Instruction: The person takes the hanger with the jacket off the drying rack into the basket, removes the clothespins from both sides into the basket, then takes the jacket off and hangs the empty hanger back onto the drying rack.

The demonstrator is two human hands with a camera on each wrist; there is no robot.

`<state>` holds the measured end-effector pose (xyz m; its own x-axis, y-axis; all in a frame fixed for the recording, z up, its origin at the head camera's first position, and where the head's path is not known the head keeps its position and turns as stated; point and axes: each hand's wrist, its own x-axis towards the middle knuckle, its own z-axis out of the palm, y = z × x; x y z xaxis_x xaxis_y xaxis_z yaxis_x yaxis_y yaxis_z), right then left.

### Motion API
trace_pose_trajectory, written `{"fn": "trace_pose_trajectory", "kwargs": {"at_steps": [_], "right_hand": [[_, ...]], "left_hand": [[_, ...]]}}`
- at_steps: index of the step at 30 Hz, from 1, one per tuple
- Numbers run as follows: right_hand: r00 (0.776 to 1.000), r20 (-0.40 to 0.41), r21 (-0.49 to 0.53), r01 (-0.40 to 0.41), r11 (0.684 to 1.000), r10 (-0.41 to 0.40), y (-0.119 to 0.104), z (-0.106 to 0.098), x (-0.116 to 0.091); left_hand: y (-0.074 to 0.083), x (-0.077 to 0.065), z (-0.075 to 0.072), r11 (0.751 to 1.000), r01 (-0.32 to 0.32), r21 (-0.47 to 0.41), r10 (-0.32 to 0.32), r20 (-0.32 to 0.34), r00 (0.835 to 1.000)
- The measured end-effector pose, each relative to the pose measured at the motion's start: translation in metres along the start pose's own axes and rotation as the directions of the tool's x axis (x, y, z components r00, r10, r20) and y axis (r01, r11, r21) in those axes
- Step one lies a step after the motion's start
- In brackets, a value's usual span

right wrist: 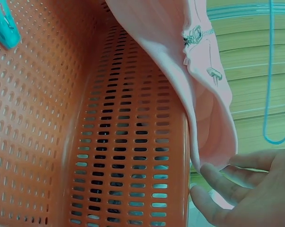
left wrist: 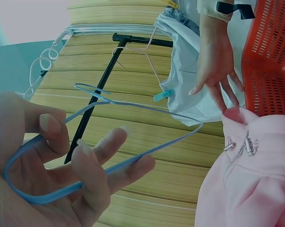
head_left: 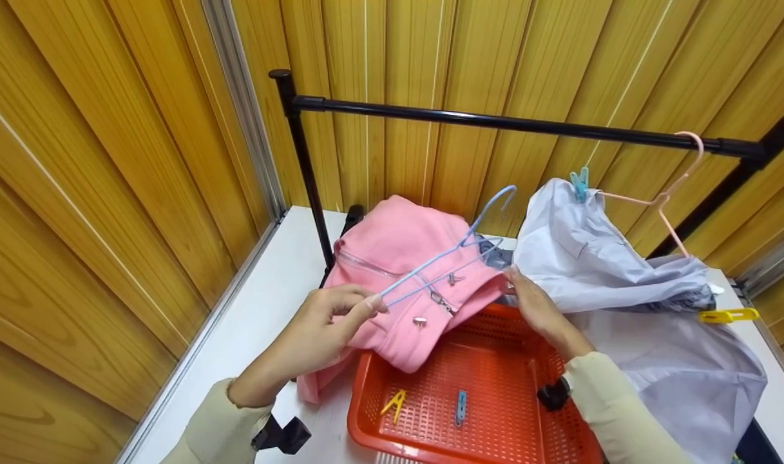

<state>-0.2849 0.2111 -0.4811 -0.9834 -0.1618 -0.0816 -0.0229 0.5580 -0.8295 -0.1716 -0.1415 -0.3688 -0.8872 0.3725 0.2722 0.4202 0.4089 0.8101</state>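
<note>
My left hand [head_left: 330,322] holds a blue wire hanger [head_left: 424,265] by one end, between thumb and fingers. In the left wrist view the hanger [left wrist: 147,108] loops through the curled fingers, its hook pointing away. A pink garment [head_left: 408,235] with a metal zip pull and two metal cord ends drapes over the back left edge of a red basket [head_left: 398,444]. My right hand [head_left: 540,306] is at the right end of the garment's opening. In the right wrist view its fingertips [right wrist: 209,171] touch the edge of the pink fabric [right wrist: 211,132], fingers fairly straight.
A black rail [head_left: 430,115] stands behind. A pink hanger [head_left: 663,200] hangs from it at right, with a pale garment [head_left: 572,245] held by a blue clothespin [head_left: 580,185] and a yellow clothespin [head_left: 730,315]. Another yellow clothespin [head_left: 395,405] and blue clothespin [head_left: 460,407] lie in the basket.
</note>
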Motion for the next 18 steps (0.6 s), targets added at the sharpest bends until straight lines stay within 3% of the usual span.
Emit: {"fn": "trace_pose_trajectory", "kwargs": {"at_steps": [12,18], "right_hand": [[0.997,-0.036,-0.055,0.065,0.996,-0.067,0.0012,0.0025,-0.002],[0.997,-0.045,-0.035,0.067,0.997,-0.069,0.0043,0.0029,-0.0007]], "left_hand": [[0.0037,0.0031,0.0004,0.994,-0.068,-0.08,0.058,-0.12,0.991],[0.0068,0.0045,-0.0025,0.991,-0.041,-0.13,0.021,-0.152,0.988]]}}
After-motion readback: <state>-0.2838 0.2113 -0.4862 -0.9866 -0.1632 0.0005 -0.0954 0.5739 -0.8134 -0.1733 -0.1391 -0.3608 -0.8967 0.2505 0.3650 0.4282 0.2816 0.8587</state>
